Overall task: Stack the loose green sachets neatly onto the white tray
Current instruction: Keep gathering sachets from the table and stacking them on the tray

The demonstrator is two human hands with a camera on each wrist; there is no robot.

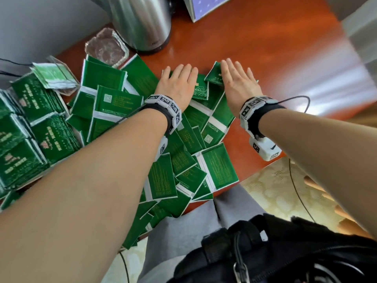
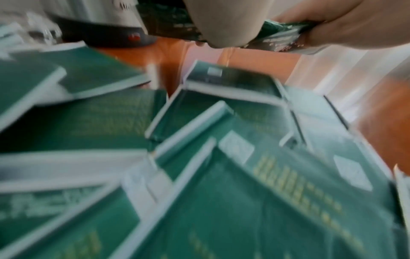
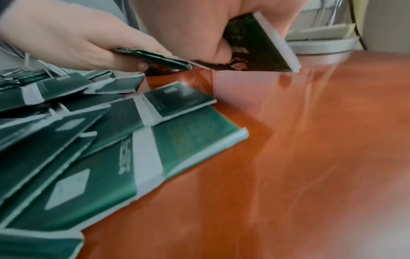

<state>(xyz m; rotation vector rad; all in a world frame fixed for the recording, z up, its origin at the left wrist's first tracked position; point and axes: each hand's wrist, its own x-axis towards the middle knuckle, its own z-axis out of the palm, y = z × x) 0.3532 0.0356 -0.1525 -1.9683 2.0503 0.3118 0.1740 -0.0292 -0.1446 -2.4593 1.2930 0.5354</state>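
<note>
Loose green sachets (image 1: 216, 168) lie in a heap across the orange table (image 1: 255, 58). At the heap's far edge my left hand (image 1: 177, 82) pinches a thin bundle of sachets (image 3: 155, 57), fingers on top and thumb beneath. Just to its right, my right hand (image 1: 238, 80) grips a tilted sachet (image 1: 213, 75) with a white end strip (image 3: 275, 42); the thumb presses on its face. Both held lots are lifted just off the table. Neat stacks of sachets (image 1: 40, 129) stand at the left. I cannot make out a white tray under them.
A steel kettle (image 1: 142, 23) and a glass ashtray (image 1: 106, 48) stand behind the heap. A clear plastic holder with pale sachets (image 1: 55, 76) is at the far left. A purple-fronted box (image 1: 204, 7) is at the back. Bare table (image 3: 310, 157) stretches right.
</note>
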